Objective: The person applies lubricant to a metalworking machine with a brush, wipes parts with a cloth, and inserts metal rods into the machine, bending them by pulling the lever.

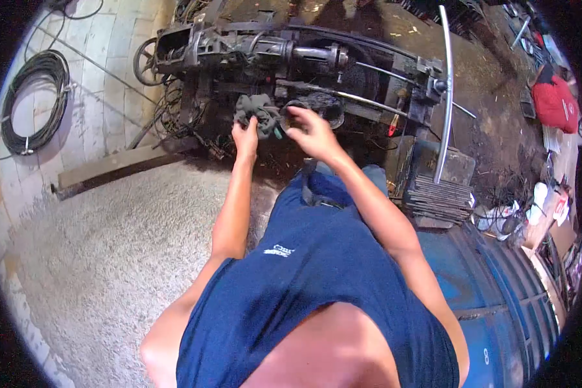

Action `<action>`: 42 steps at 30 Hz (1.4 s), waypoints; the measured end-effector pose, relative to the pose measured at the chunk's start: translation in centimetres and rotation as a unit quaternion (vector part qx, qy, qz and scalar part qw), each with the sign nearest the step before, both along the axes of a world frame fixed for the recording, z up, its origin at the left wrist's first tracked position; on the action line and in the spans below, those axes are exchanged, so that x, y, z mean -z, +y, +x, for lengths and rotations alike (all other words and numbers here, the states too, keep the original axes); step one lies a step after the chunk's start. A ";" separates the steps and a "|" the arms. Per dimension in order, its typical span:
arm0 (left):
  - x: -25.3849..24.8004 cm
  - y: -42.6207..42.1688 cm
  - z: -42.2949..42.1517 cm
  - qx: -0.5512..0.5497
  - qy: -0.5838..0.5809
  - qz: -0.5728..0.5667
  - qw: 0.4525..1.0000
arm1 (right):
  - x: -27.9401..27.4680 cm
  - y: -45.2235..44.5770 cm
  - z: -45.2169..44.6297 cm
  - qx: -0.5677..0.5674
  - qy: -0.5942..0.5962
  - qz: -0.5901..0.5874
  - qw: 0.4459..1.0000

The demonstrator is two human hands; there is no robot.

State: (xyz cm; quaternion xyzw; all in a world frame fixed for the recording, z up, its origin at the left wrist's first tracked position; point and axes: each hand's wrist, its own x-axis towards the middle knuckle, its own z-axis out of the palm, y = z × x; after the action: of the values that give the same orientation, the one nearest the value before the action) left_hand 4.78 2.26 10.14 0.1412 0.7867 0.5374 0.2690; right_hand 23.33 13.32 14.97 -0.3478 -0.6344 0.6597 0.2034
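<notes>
Rag held in L hand, R hand nr it, fingers curved, grip wide

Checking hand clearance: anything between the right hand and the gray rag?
Yes, seemingly: a dark round-edged part shows at the fingertips of the right hand, on the side facing the gray rag. Can't tell whether it's held. Nothing visible separates the left hand from the rag; it grips it.
</notes>
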 end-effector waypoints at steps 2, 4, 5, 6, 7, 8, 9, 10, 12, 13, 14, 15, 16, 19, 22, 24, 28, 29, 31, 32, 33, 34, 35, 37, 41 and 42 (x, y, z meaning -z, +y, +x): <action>1.9 0.3 -2.5 0.025 0.093 -0.075 0.993 | 0.5 1.0 3.4 0.033 -0.024 -0.102 0.994; 3.1 1.6 -4.2 0.091 0.187 -0.111 0.972 | 0.1 2.4 7.3 0.054 -0.070 -0.083 0.993; 4.2 2.4 -5.1 0.111 0.218 -0.125 0.962 | 0.2 2.8 9.2 0.081 -0.079 -0.090 0.990; 5.7 3.3 -6.1 0.131 0.249 -0.138 0.950 | -1.3 3.3 10.7 0.112 -0.112 -0.089 0.983; 7.9 4.0 -7.2 0.175 0.289 -0.152 0.929 | -1.0 3.6 12.5 0.139 -0.110 -0.106 0.978; 9.7 4.5 -7.6 0.222 0.326 -0.165 0.904 | -1.5 4.0 14.2 0.147 -0.130 -0.099 0.976; 9.3 5.2 -6.8 0.245 0.347 -0.207 0.881 | -2.3 4.3 15.5 0.168 -0.141 -0.085 0.972; 10.3 5.6 -6.6 0.286 0.342 -0.308 0.841 | -3.6 4.5 16.6 0.191 -0.154 -0.069 0.967; 12.5 5.9 -7.5 0.374 0.253 -0.303 0.839 | -6.4 4.7 18.2 0.272 -0.180 -0.024 0.945; 15.1 5.1 -8.9 0.389 0.272 -0.281 0.834 | -7.5 4.9 18.7 0.320 -0.175 0.050 0.930; 17.3 5.1 -9.7 0.404 0.292 -0.258 0.828 | -8.7 5.1 19.3 0.345 -0.232 0.155 0.896; 15.4 5.8 -9.3 0.398 0.268 -0.270 0.835 | -9.3 5.5 20.1 0.352 -0.296 0.232 0.857; 12.1 5.8 -8.8 0.391 0.246 -0.284 0.840 | -9.4 6.1 20.8 0.354 -0.356 0.304 0.809; 6.1 6.5 -8.5 0.374 0.273 -0.284 0.839 | -4.4 8.4 23.7 0.343 -0.362 0.115 0.859; -0.1 8.5 -6.3 0.345 0.254 -0.228 0.874 | -2.4 11.5 24.2 0.338 -0.357 0.062 0.868; -1.7 10.1 -4.7 0.345 0.231 -0.132 0.900 | -3.2 13.4 23.4 0.315 -0.351 0.041 0.881; -4.7 13.7 -2.0 0.382 0.284 -0.118 0.872 | -2.0 12.5 20.7 0.363 -0.329 0.112 0.864; -5.1 14.5 -1.6 0.395 0.305 -0.099 0.861 | -2.6 12.4 20.6 0.365 -0.317 0.120 0.867; -6.9 16.3 -0.5 0.414 0.339 -0.082 0.841 | -2.9 12.6 20.6 0.361 -0.316 0.108 0.871; -7.4 17.2 0.0 0.418 0.341 -0.081 0.838 | -3.0 12.5 20.7 0.355 -0.317 0.098 0.874; -7.6 18.6 0.6 0.436 0.361 -0.049 0.823 | -3.0 12.6 20.9 0.362 -0.316 0.097 0.872; -8.5 20.2 1.8 0.453 0.380 -0.017 0.807 | -2.9 12.6 21.0 0.363 -0.324 0.101 0.868; -9.3 22.1 2.9 0.484 0.378 0.007 0.789 | -2.7 12.5 21.2 0.364 -0.333 0.102 0.864; -10.7 27.0 5.8 0.529 0.400 0.064 0.746 | -3.2 12.7 22.2 0.367 -0.350 0.094 0.857; -13.9 37.2 13.9 0.619 0.488 0.141 0.599 | -2.7 12.7 23.7 0.356 -0.456 0.061 0.814; -13.4 40.0 16.2 0.562 0.550 0.283 0.550 | -3.6 12.7 23.2 0.348 -0.500 0.022 0.793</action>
State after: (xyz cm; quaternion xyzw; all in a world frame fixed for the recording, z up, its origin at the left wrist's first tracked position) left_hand 20.99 42.23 23.52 0.8912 0.3490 0.2890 -0.0226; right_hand 46.57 26.06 18.57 -0.8220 -0.4978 0.2644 0.0808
